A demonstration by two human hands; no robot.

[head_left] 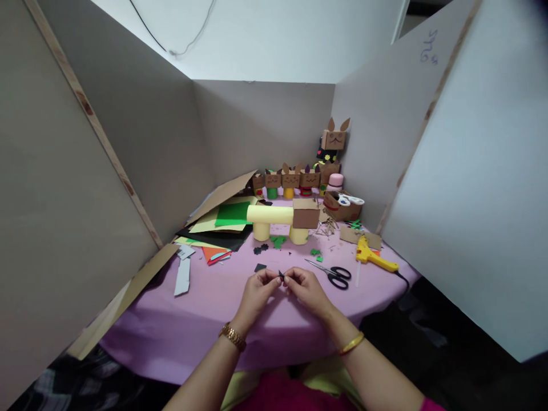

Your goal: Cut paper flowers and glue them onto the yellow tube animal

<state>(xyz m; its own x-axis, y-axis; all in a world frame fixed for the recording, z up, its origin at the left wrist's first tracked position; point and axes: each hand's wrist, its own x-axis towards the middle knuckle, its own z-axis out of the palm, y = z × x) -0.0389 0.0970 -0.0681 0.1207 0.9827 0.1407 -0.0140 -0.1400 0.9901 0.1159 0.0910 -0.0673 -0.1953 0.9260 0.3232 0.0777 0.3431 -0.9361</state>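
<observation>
My left hand (258,290) and my right hand (305,288) meet over the front middle of the purple tablecloth (205,314). Both pinch one small black paper piece (281,275) between fingertips. A gold watch sits on my left wrist, a gold bangle on my right. Just beyond lies another black paper scrap (260,267). Farther back stands a yellow paper-roll figure (269,220) with a brown cardboard box head (305,214).
Black-handled scissors (335,274) and a yellow glue gun (373,256) lie to the right. Coloured paper sheets (222,225) are piled at the left. Cardboard animal figures (295,180) line the back. White partition boards enclose the table.
</observation>
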